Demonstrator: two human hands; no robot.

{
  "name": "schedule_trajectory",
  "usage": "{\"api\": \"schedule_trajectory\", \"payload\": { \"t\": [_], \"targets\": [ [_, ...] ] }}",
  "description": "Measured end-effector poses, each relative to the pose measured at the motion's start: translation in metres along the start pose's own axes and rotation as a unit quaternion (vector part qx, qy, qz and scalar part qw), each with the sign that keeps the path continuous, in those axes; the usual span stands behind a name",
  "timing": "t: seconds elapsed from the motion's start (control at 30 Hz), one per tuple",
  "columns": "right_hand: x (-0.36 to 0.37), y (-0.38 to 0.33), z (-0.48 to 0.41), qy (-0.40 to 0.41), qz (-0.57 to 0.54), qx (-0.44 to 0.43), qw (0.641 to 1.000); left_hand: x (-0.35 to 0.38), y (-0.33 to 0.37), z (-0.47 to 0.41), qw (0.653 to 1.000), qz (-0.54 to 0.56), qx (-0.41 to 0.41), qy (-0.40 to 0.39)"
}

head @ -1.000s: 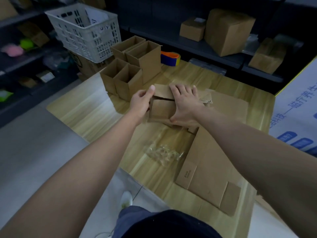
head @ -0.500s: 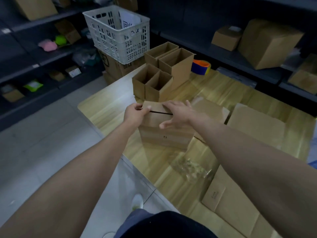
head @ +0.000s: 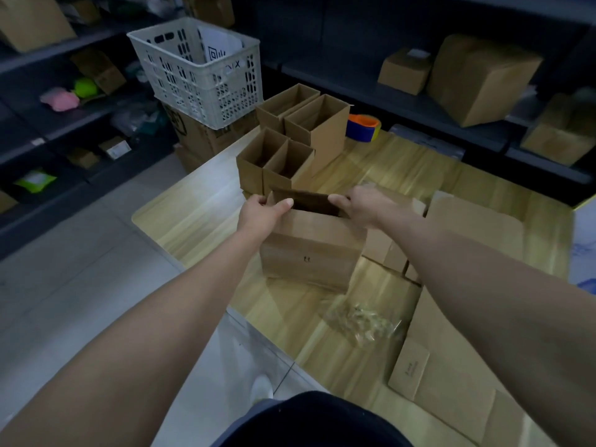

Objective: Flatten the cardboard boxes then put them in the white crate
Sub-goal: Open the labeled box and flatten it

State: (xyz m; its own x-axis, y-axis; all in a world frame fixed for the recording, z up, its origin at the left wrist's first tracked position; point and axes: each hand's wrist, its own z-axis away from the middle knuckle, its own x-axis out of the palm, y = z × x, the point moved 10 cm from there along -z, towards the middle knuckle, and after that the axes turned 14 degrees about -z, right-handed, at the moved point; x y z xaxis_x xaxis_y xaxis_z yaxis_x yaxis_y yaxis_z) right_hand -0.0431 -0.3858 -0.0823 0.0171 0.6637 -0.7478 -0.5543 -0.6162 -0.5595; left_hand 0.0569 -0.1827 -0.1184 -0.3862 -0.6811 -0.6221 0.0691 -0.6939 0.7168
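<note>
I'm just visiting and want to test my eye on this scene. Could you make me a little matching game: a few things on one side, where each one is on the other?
Things:
1. white crate
2. tape roll
3. plastic bag
4. held box

Places:
A. between the left hand and right hand
B. on a carton beside the table
C. flat on the table, nearer the person than the held box
D. far table edge, beside the open boxes

Pairs: 1-B, 2-D, 3-C, 4-A
</note>
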Motion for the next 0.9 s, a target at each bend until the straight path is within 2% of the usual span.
{"api": "schedule_trajectory", "payload": {
  "t": [0.2,0.43,0.53,0.6,0.73,0.9],
  "targets": [
    [-0.005,-0.036,0.005,0.055,0.089,-0.063,0.993,-0.023,0.002,-0.005,0.999,-0.025,-0.023,0.040],
    [-0.006,-0.067,0.011,0.103,0.055,-0.117,0.986,-0.048,-0.004,-0.011,0.989,-0.118,-0.068,0.052],
    [-0.002,-0.071,0.012,0.107,0.036,-0.117,0.987,-0.058,-0.005,-0.009,0.984,-0.146,-0.046,0.088],
    [-0.002,-0.069,0.012,0.119,-0.020,-0.108,0.987,-0.067,-0.003,-0.006,0.979,-0.155,-0.022,0.129],
    [-0.001,-0.078,0.009,0.136,-0.072,-0.111,0.982,-0.079,-0.013,0.000,0.979,-0.103,-0.013,0.175],
    [0.002,-0.092,0.006,0.163,-0.085,-0.125,0.975,-0.085,-0.031,-0.001,0.983,-0.043,-0.032,0.176]
  ]
}}
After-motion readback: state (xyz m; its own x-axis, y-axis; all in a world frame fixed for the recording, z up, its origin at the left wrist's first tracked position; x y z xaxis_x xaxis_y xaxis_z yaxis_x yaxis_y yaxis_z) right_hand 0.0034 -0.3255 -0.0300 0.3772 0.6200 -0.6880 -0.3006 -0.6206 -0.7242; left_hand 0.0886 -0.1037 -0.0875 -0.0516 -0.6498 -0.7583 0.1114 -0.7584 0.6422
